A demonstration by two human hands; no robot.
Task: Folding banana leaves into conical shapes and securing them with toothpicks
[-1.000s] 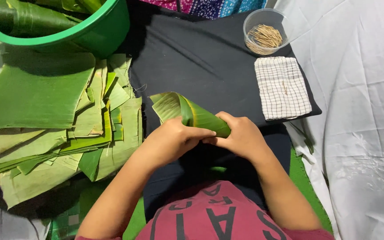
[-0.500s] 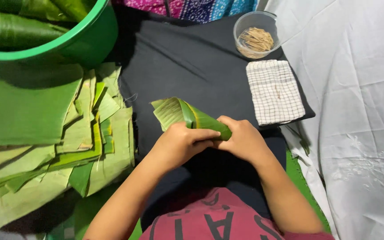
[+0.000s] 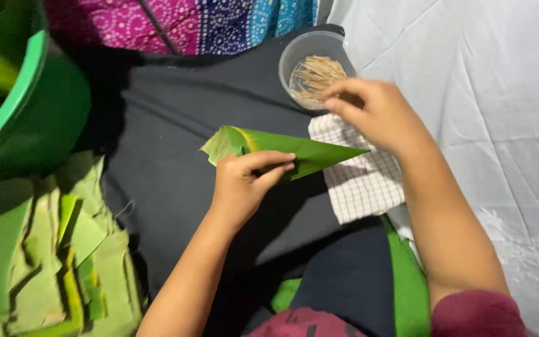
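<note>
head view, and right in the middle is the leaf cone, a green banana leaf rolled to a point, lying almost level over the dark cloth with its tip aimed to the right and its open, paler mouth to the left. the left hand has it pinched, thumb on top and fingers curled underneath, gripping the cone near its middle. the tip just overlaps the edge of the checked cloth, a small white square with a fine grid that lies beside the cone on the right. above that, the right hand is at the rim of the clear round tub, fingers drawn narrow together over the thin pale sticks inside; whether a stick is already between the fingertips, cannot tell. out to the left, a stack of cut leaf pieces sits on the floor, and the green basin stands at the top left corner. a white sheet covers the right side, and a patterned pink and blue fabric runs along the top edge.
</note>
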